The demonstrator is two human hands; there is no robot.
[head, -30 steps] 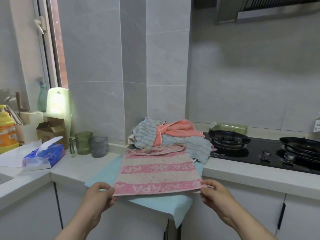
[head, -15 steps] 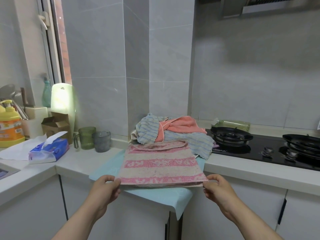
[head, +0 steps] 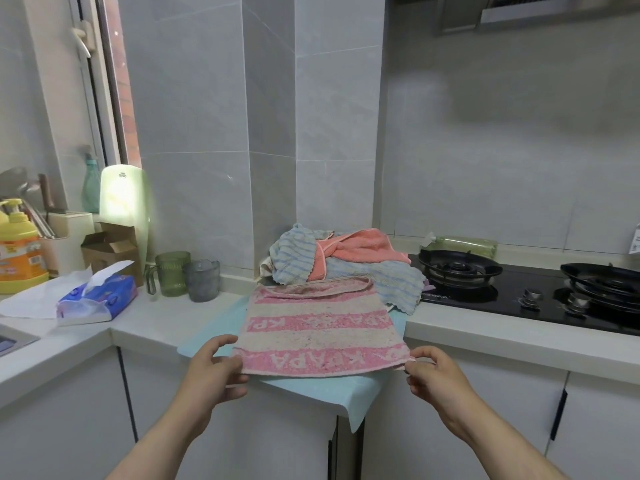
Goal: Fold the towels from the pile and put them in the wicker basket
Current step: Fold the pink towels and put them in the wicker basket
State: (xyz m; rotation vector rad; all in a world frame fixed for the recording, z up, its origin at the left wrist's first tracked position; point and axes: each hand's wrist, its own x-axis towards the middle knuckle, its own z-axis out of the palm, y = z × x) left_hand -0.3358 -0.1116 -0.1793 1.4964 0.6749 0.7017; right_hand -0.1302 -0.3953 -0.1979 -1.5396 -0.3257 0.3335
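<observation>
Pink-and-cream striped towel lies flat on a pale blue mat at the counter's front edge. Left hand pinches its near left corner, thumb on top. Right hand pinches the near right corner. Far edge of the towel is folded over. Just behind it, a pile of towels against the tiled wall: blue-striped ones with a coral one on top. Right of the pile, a black gas hob. Left of it, two cups, a tissue pack, a yellow bottle.
</observation>
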